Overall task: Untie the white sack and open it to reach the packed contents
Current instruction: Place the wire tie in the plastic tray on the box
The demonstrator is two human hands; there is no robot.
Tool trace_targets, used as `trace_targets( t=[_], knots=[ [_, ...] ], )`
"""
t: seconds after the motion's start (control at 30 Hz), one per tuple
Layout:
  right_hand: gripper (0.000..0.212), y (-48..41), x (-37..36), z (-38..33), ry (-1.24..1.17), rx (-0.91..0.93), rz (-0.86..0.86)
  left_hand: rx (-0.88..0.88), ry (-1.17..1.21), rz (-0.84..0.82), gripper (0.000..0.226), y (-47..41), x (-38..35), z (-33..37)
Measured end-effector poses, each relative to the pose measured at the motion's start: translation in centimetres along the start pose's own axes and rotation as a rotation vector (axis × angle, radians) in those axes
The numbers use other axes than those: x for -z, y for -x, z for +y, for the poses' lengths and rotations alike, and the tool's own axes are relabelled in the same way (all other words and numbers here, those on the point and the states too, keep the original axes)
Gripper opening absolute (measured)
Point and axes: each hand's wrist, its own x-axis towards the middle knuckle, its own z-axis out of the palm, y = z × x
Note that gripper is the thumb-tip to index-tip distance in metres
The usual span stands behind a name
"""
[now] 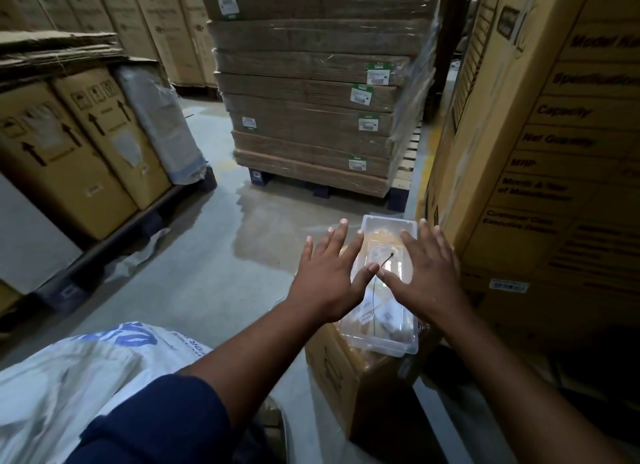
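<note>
the white woven plastic sack with blue print [86, 370] lies low at the person's left, beside the left forearm, its tied neck out of view. both hands are empty, fingers spread flat: left hand [323, 276] and right hand [427, 273] hover over a clear plastic lidded box [384, 328] on a brown cardboard carton [332, 370]. best bring both hands back to the sack, find the knot, then pick it loose without tearing.
</note>
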Motion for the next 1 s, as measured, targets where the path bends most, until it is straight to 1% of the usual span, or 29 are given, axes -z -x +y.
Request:
trace_targets(
  t=[0.33, 0.53, 0.67, 0.73, 1.0],
  knots=[
    [0.093, -0.3, 0.6, -1.2, -0.001, 0.030, 0.038, 0.013, 0.013, 0.064, 0.069, 0.4, 0.9, -0.4],
    [0.100, -0.6, 0.4, -4.0, 0.030, 0.079, 0.029, 0.049, -0.053, 0.111, 0.070, 0.9, 2.5, -2.8],
    [0.101, -1.1, 0.4, -7.0, 0.016, 0.164, 0.041, 0.101, -0.089, 0.145, 0.071, 1.8, 4.2, -5.2],
    [0.101, -1.5, 0.5, -8.8, 0.008, 0.218, 0.054, 0.127, -0.111, 0.189, 0.072, 2.6, 5.1, -6.4],
    [0.089, -2.0, 0.3, -19.1, -0.073, 0.465, 0.169, 0.213, -0.252, 0.358, 0.072, 7.2, 11.5, -11.8]
  ],
)
